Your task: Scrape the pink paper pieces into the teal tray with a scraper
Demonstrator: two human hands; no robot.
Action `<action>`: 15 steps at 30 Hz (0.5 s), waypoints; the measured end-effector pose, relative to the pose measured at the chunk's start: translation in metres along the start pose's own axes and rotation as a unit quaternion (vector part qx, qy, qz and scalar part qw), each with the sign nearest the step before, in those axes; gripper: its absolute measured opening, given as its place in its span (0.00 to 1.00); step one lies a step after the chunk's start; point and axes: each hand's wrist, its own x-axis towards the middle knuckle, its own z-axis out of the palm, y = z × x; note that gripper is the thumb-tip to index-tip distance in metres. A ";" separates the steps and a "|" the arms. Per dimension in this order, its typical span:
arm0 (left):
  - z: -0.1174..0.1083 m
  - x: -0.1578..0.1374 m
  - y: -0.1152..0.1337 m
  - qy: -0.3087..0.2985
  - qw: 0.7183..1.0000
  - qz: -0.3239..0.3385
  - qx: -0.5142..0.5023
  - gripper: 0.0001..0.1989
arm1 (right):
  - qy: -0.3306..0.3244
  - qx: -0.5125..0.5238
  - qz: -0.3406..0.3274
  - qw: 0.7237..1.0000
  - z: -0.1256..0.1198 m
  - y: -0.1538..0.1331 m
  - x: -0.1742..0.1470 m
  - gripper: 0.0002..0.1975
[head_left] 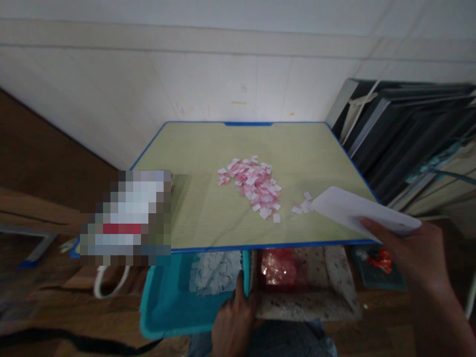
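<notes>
My right hand (409, 263) holds a white sheet of paper (357, 210) over the right front corner of a small yellow-green table (197, 198) with a blue rim. A heap of small pink and white paper pieces (253, 186) lies in the middle of the table, with a few white pieces (303, 204) next to the sheet. My left hand (234, 320) grips the right wall of a teal tray (167, 307) below the table's front edge. White paper pieces (213, 272) lie in that tray.
A speckled box (334, 297) to the right of the tray holds shiny red-pink pieces (280, 267). Dark panels (405, 139) lean against the wall at the right. A blurred-out object (126, 218) sits at the table's left front. A white wall stands behind the table.
</notes>
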 end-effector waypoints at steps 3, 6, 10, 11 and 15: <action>-0.005 -0.001 0.002 -0.009 1.000 -0.004 0.000 0.23 | -0.037 -0.005 0.001 0.999 0.000 0.004 0.000 0.13; -0.007 0.000 0.002 -0.012 1.000 -0.002 0.000 0.23 | -0.023 -0.033 -0.012 0.999 0.001 0.007 0.000 0.14; -0.007 0.001 0.003 -0.023 1.000 -0.006 0.000 0.21 | 0.013 -0.023 -0.005 1.000 0.003 0.009 -0.001 0.15; -0.007 0.001 0.003 -0.024 1.000 -0.007 -0.001 0.22 | 0.013 -0.010 -0.007 1.000 0.004 0.008 -0.002 0.14; -0.007 0.001 0.003 -0.019 1.000 -0.009 0.000 0.24 | -0.033 0.034 -0.023 0.999 0.005 0.009 -0.004 0.11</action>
